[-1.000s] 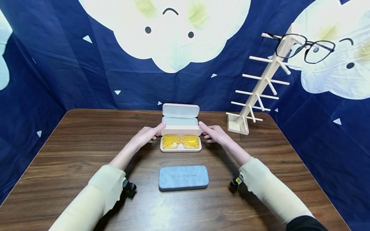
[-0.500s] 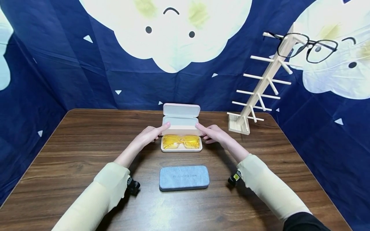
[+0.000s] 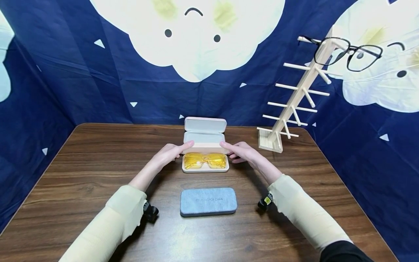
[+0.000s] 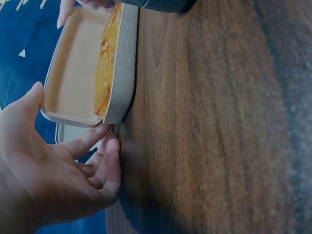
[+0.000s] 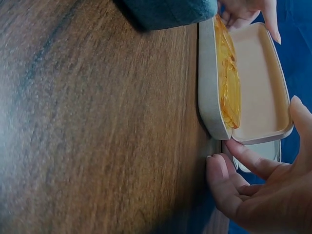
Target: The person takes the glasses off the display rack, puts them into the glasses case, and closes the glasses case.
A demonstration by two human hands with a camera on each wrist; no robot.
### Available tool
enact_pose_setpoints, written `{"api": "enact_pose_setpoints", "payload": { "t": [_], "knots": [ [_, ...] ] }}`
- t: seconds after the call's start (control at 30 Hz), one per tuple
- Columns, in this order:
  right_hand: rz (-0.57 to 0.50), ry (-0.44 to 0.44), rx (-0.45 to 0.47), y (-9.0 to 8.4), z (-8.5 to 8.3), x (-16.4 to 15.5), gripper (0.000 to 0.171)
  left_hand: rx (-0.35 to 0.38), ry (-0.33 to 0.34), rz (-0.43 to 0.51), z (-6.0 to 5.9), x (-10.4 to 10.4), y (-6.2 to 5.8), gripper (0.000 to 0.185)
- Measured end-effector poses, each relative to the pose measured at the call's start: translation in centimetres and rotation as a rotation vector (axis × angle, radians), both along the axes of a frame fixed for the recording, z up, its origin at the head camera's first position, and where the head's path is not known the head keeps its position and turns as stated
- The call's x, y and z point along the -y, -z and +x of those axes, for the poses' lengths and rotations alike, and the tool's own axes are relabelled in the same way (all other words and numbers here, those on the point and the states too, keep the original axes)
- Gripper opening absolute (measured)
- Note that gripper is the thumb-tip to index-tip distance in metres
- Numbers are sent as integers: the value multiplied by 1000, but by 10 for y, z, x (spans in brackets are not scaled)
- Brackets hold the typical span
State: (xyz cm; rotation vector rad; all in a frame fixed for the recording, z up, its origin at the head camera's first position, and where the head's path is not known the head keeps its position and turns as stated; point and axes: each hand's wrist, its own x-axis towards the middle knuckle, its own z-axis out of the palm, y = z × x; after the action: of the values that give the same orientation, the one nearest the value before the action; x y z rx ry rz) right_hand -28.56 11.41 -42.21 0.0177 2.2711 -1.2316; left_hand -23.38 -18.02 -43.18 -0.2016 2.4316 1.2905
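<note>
- With left hand [image 3: 170, 153] and right hand [image 3: 243, 151], holding both ends of upright peach-lined rectangular lid [image 4: 75, 63].
- Seemingly done: nesting translucent yellow glasses [image 3: 216, 161].
- Not yet closed.

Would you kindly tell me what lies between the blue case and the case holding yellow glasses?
The head view shows only bare wooden table between the blue case and the case holding the glasses.

From here the glasses [image 3: 205, 161] at mid-frame look yellow, their pale case [image 3: 205, 170] lined pinkish beige in the lid [image 4: 75, 63]; lower down sits a blue case [image 3: 208, 202]. Brown wood grain streaks the surface [image 3: 98, 163]; up top, navy cloth [image 3: 157, 94] carries white clouds [image 3: 193, 58].
</note>
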Motion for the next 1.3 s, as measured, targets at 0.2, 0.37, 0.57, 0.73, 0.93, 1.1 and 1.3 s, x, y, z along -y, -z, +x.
{"api": "enact_pose_setpoints", "payload": {
  "t": [0.2, 0.37, 0.57, 0.73, 0.93, 1.1, 1.3],
  "knots": [
    [-20, -6, 19, 1, -1, -1, 70, -16, 4, 6, 1, 0, 2, 84],
    [-20, -20, 25, 1, 0, -2, 71, -29, 29, 0, 2, 0, 2, 84],
    [-33, -38, 18, 2, -1, -5, 69, -53, 46, 2, 4, 1, 4, 81],
    [-50, -59, 17, 4, 0, -6, 69, -50, 61, -3, 6, 2, 5, 85],
    [-61, -59, 1, 7, 0, -7, 65, -69, 73, 11, 7, 3, 8, 87],
    [-52, -53, -11, 8, 1, -8, 63, -87, 69, 34, 9, 4, 9, 88],
    [-58, -48, -15, 9, 1, -8, 60, -78, 52, 57, 10, 4, 9, 93]
  ]
}}
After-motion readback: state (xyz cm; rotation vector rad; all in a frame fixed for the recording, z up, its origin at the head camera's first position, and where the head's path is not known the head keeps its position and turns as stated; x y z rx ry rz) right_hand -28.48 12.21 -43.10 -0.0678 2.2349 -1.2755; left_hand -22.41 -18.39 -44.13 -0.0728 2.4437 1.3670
